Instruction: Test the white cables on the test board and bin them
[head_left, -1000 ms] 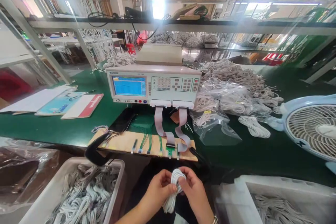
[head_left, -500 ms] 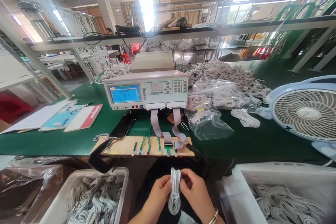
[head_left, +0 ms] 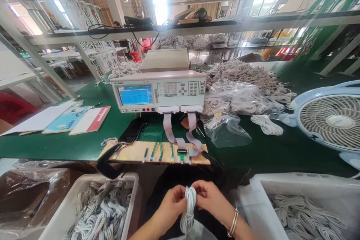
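A coiled bundle of white cable [head_left: 188, 212] hangs upright between my two hands, below the bench's front edge. My left hand [head_left: 174, 203] pinches the upper left side of the coil with thumb and fingers. On the other side, my right hand [head_left: 208, 195] has its fingers closed at the top of the same coil; its fingertips are partly hidden behind the strands. Just beyond my hands lies a wooden board [head_left: 123, 153] with small connectors and green wires [head_left: 161, 146]. Grey ribbon cables [head_left: 168, 127] run from it up to a tester [head_left: 157, 93] with a lit blue screen.
White bins of coiled cables stand at left [head_left: 136, 191] and right [head_left: 260, 187]. Bagged cables [head_left: 233, 127] and a loose coil [head_left: 267, 125] lie on the green bench, beside a blue fan [head_left: 340, 120]. Booklets [head_left: 90, 120] lie at left. Black clamps [head_left: 108, 163] grip the board.
The camera view has shifted slightly. The cable coil has tilted a little and sits slightly lower, and my right wrist has swung outward. Both hands still hold the coil.
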Demonstrator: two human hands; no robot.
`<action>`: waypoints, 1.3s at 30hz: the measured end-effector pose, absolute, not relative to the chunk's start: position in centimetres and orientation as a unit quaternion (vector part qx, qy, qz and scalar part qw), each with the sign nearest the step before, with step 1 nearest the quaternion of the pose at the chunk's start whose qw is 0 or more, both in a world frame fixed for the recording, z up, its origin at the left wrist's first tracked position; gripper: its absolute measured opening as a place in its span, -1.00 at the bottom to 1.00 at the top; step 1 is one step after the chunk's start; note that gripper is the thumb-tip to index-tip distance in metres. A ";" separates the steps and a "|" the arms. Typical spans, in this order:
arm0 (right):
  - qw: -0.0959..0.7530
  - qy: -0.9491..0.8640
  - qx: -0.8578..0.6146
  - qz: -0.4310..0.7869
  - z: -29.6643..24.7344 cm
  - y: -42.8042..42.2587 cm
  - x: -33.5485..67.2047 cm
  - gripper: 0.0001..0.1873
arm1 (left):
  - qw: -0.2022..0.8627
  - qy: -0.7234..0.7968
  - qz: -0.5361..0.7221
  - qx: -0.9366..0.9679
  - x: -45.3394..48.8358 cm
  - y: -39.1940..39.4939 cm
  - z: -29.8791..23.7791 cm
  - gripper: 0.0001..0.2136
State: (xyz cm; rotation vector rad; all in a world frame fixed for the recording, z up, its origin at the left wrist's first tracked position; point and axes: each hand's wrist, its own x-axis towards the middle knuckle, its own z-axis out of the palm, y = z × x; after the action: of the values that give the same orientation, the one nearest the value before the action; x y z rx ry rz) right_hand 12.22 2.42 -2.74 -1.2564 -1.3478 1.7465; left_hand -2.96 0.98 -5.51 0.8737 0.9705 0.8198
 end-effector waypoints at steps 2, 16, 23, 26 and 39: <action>0.314 -0.499 -0.498 0.636 -3.3 2.4 11.7 -0.91 | 0.706 0.424 0.399 0.402 -3.0 0.9 -5.7 -0.77; 0.271 -0.646 -0.481 0.528 -4.4 2.6 12.1 -0.86 | 0.698 0.446 0.402 0.390 -2.8 0.2 -7.1 -0.74; 0.344 -0.614 -0.536 0.466 -4.3 1.8 11.0 -0.93 | 0.695 0.441 0.420 0.382 -3.2 0.5 -6.8 -0.75; 0.388 -0.558 -0.558 0.476 -4.1 1.8 11.1 -0.97 | 0.752 0.384 0.399 0.358 -3.5 0.7 -5.3 -0.70; 0.419 -0.635 -0.537 0.364 -3.6 1.3 10.9 -0.84 | 0.716 0.444 0.430 0.325 -2.2 2.9 -5.3 -0.76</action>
State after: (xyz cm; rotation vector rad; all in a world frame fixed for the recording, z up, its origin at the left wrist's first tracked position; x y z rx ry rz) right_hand 10.87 1.33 -3.59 -1.3471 -1.5933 0.9120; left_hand -2.23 2.87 -5.29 0.7189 0.9838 0.9522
